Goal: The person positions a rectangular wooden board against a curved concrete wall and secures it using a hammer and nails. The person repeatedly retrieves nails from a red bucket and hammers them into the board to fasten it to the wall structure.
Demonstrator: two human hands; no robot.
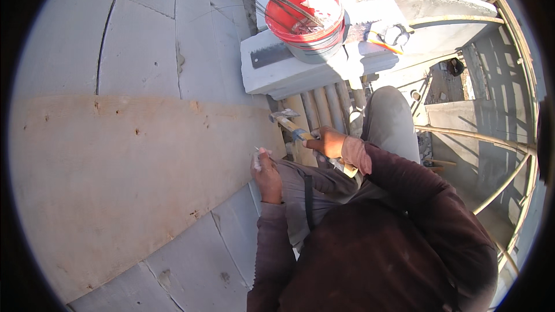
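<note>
My right hand (328,142) is closed round the wooden handle of a hammer (287,123), which has a blue band on it. The hammer's metal head points up and left, over the right end of a tan wooden board (115,185). Closer to me, my left hand (266,178) pinches a small thin pale nail (257,149) between thumb and fingertips, its tip just above the board. The board lies flat against pale block panels and has several small dark holes or nail marks along its edges.
Beyond my hands, a red-and-grey bucket (315,52) stands on white blocks (266,81), with a metal rod leaning in it. A saw blade (270,56) lies beside it. Round poles (324,107) form a platform below; bamboo scaffolding (474,136) runs along the right, around a gap.
</note>
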